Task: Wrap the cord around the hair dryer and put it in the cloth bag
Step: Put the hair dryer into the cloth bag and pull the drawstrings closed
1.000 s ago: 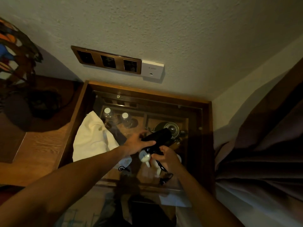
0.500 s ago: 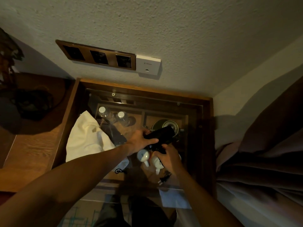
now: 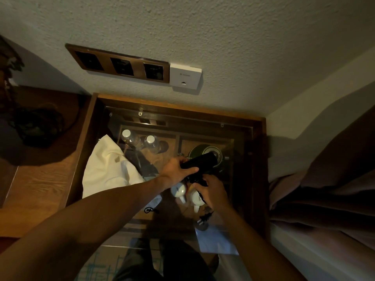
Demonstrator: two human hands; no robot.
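Firmly, left hand point(image 3: 176, 171) grips the hair dryer point(image 3: 199, 162); right hand point(image 3: 213, 191) below clutches its cord point(image 3: 199, 180).

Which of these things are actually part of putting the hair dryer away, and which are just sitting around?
Part of the job:
hair dryer
cord
plug
cloth bag
left hand
right hand

Just lying about:
two water bottles
two white cups
kettle
wall sockets

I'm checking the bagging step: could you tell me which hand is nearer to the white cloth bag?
Left. The left hand grips the hair dryer just right of the cloth bag; the right hand is farther right.
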